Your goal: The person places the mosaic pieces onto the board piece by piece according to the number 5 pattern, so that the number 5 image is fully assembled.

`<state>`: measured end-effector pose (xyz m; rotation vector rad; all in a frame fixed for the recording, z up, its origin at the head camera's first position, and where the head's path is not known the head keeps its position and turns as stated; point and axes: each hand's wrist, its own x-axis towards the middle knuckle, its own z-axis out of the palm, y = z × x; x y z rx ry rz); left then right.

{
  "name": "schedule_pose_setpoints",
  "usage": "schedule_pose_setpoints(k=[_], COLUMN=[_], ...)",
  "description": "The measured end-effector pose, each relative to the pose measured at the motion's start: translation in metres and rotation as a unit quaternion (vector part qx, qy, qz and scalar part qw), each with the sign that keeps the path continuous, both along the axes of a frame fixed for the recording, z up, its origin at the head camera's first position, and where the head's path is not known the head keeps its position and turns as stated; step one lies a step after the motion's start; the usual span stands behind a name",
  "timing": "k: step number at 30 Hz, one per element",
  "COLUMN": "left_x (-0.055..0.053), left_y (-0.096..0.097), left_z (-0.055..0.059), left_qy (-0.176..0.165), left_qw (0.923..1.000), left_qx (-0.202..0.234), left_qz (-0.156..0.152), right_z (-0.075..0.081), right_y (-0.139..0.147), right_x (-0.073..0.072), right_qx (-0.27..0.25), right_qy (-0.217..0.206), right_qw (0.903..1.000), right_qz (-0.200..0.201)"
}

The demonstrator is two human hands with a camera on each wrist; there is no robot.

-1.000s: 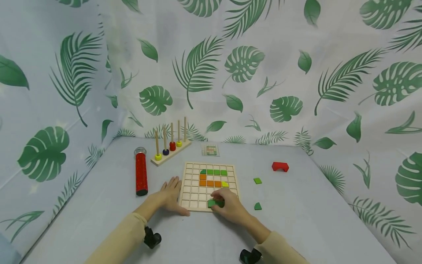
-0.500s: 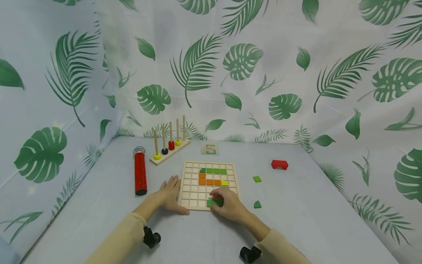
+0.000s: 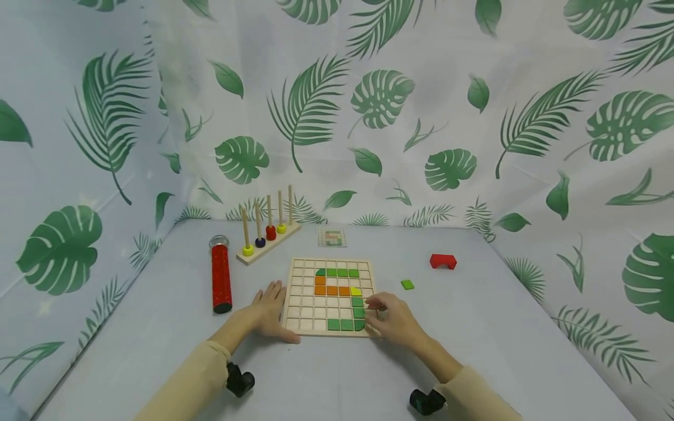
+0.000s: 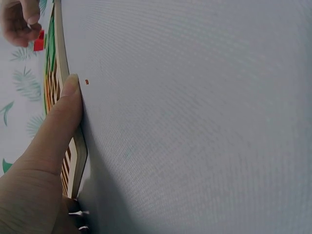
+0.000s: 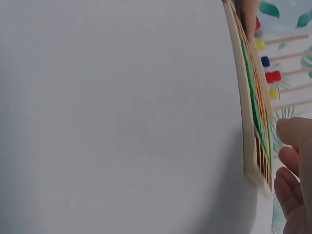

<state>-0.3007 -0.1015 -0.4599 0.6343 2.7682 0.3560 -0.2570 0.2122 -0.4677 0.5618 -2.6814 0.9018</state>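
Observation:
My left hand [image 3: 268, 314] lies spread at the left edge of a wooden grid board [image 3: 302, 297], its thumb [image 4: 61, 119] along the front edge. Green, orange and yellow tiles fill some squares, among them a rounded green tile [image 3: 360, 325] in the near row and an orange tile [image 3: 332, 290] further back. My right hand [image 3: 397, 321] is over the board's right edge, fingers bent with a gap between thumb and fingertips. Nothing shows between them in the right wrist view, where the fingers [image 5: 288, 187] are apart from the tiles.
A light green tile [image 3: 408, 285] and a red arch block [image 3: 443, 261] lie right of the board. Behind it sits a pattern card [image 3: 332, 237]. Further left stand a peg stacker [image 3: 268, 242] with colored beads and a red tube [image 3: 222, 278].
My right hand has moved right, off the near-row tiles, uncovering green tiles along the board's right side. It now covers where a loose green rounded tile lay. My left hand stays put.

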Motion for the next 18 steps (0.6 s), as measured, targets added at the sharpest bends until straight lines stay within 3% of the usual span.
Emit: schedule_pose_setpoints(k=[18], left_x=[0.001], left_y=[0.0], left_z=[0.001], left_qy=[-0.008], left_qw=[1.0], left_qx=[0.0], left_qz=[0.002], right_z=[-0.01], right_y=[0.055], right_x=[0.013], right_qx=[0.035], right_qy=[-0.033], right_qw=[0.9906], right_qz=[-0.128])
